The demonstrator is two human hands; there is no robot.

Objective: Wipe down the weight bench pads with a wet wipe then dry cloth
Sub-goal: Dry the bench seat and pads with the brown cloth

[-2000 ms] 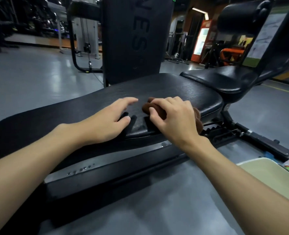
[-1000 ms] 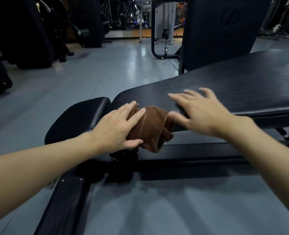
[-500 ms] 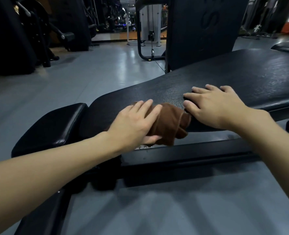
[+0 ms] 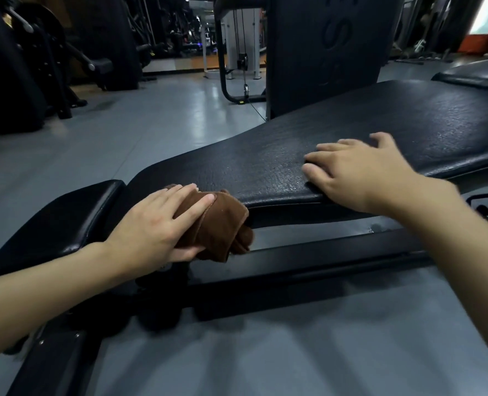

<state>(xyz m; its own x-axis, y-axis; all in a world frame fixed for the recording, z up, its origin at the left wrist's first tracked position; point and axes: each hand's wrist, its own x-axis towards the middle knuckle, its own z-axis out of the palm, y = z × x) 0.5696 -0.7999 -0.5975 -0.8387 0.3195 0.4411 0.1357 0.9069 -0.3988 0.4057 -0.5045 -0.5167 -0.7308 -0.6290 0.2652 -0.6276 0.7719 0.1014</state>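
Left hand (image 4: 157,224) grips one cloth (image 4: 219,224), right hand (image 4: 351,172) presses one pad (image 4: 265,167).

Left grip (image 4: 157,224): bare hand; nails short, trimmed close to the fingertips.
Right grip (image 4: 354,178): bare hand; thumbnail short and rounded; far fingers blurred, detail not readable.
Left forearm (image 4: 51,287): bare skin from wrist to frame edge.
Right forearm (image 4: 451,252): bare skin from wrist to frame edge.
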